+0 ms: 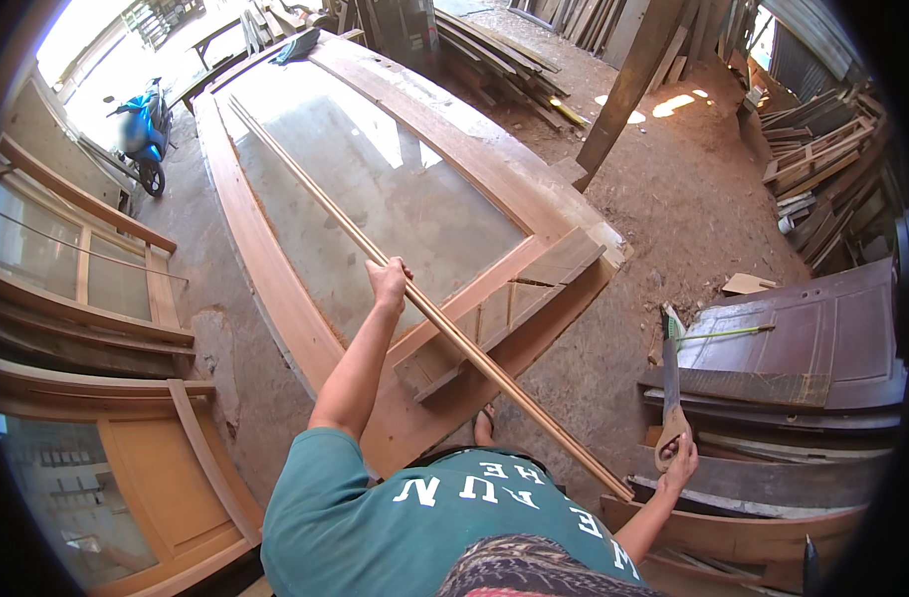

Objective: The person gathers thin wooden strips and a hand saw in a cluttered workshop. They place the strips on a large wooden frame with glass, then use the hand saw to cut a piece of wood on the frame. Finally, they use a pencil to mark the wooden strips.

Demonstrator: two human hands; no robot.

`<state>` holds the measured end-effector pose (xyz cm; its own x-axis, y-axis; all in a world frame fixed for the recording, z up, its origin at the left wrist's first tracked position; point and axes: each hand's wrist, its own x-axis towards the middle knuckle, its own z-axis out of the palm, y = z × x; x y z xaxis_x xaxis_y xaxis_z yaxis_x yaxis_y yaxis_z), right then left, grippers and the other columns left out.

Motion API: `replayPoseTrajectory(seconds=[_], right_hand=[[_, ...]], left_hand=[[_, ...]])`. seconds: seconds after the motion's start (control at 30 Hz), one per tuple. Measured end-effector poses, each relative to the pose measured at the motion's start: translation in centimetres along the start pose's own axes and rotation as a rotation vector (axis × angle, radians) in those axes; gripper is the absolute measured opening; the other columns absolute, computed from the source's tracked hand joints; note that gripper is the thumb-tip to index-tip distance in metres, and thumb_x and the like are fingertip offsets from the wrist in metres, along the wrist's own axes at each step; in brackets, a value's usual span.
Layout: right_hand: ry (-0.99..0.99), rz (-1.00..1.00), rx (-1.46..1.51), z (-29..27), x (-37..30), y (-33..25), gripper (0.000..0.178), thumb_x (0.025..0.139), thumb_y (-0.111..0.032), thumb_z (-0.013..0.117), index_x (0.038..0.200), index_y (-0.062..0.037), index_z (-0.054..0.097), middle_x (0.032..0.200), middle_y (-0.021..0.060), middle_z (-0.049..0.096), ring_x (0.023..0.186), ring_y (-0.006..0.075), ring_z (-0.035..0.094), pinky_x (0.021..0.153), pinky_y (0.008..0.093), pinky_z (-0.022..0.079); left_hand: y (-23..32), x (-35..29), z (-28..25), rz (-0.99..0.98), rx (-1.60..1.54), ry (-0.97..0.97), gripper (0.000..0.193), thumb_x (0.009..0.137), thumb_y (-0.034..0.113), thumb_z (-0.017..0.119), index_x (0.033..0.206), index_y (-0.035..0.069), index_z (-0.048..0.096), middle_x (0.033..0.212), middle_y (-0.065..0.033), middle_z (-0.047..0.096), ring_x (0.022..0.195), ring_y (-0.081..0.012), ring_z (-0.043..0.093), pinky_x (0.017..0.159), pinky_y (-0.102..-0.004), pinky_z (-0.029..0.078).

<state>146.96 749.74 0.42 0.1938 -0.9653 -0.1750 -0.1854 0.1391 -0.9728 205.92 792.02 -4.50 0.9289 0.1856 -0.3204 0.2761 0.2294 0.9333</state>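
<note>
Across a big glazed wooden frame (pixel 255 249), slim wooden strips (pixel 456 333) run on a long slant, from the frame's far left corner down to the person's near right side. The person's left hand (pixel 389 279) has its fingers wrapped round them close to mid-length, so one stretch reaches out over the glass pane (pixel 424 199) and the other comes back past the frame's near edge and the person's right hip. From where I stand I can't make out whether the far stretch touches the glass.

The right hand (pixel 679 460) is curled round the grip of a handsaw (pixel 672 393), its blade pointing away from the body. That hand is the nearer one to the strips' close end, which stops just beside the right forearm; the blade is apart from the strips and out to their right.

Short boards (pixel 564 261) lie on the frame's near end. Around it is a dusty floor (pixel 693 199). Dark door panels (pixel 852 318) are stacked on the right, with a green-handled tool (pixel 728 332) on top; glazed frames (pixel 166 254) stand to the left, and a blue motorbike (pixel 148 124) is parked beyond them.
</note>
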Motion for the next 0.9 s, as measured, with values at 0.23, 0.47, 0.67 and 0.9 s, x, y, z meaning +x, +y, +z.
replayPoseTrajectory(seconds=[0.23, 0.47, 0.67, 0.9], right_hand=[[-0.098, -0.018, -0.058, 1.3, 0.6, -1.7, 0.020, 0.107, -0.027, 0.073, 0.103, -0.0069, 0.071, 0.086, -0.0033, 0.063, 0.075, 0.0066, 0.057, 0.065, 0.0255, 0.047], [-0.236, -0.175, -0.132, 8.4, 1.1, -5.8, 0.021, 0.106, -0.025, 0.073, 0.101, -0.0053, 0.070, 0.085, -0.0032, 0.062, 0.076, 0.0072, 0.057, 0.069, 0.0255, 0.047], [-0.392, -0.406, -0.127, 19.2, -0.4, -11.4, 0.024, 0.107, -0.029, 0.070, 0.102, -0.0063, 0.068, 0.088, -0.0024, 0.062, 0.079, 0.0076, 0.056, 0.071, 0.0255, 0.045], [-1.143, -0.540, -0.185, 35.8, -7.4, -19.7, 0.028, 0.106, -0.022, 0.068, 0.122, 0.0007, 0.072, 0.101, 0.0035, 0.072, 0.090, 0.0145, 0.063, 0.080, 0.0304, 0.051]], left_hand=[[6.3, 11.8, -0.1, 0.053, 0.143, 0.124, 0.049, 0.094, 0.009, 0.063, 0.136, -0.006, 0.043, 0.085, -0.0154, 0.064, 0.055, -0.0228, 0.061, 0.051, -0.0415, 0.052], [12.8, 17.5, -6.7, -0.003, 0.802, 0.321, 0.127, 0.087, 0.075, 0.078, 0.175, 0.011, 0.014, 0.178, -0.0293, 0.022, 0.166, -0.0388, 0.021, 0.134, -0.0517, 0.027], [9.0, 11.9, -18.2, 0.086, 0.599, 0.170, 0.090, 0.100, 0.054, 0.074, 0.167, 0.004, 0.040, 0.167, -0.0277, 0.046, 0.155, -0.0389, 0.045, 0.126, -0.0477, 0.038], [5.3, -3.0, -27.7, 0.075, 0.451, 0.207, 0.056, 0.108, 0.031, 0.068, 0.155, 0.003, 0.055, 0.148, -0.0164, 0.065, 0.135, -0.0270, 0.063, 0.110, -0.0410, 0.051]])
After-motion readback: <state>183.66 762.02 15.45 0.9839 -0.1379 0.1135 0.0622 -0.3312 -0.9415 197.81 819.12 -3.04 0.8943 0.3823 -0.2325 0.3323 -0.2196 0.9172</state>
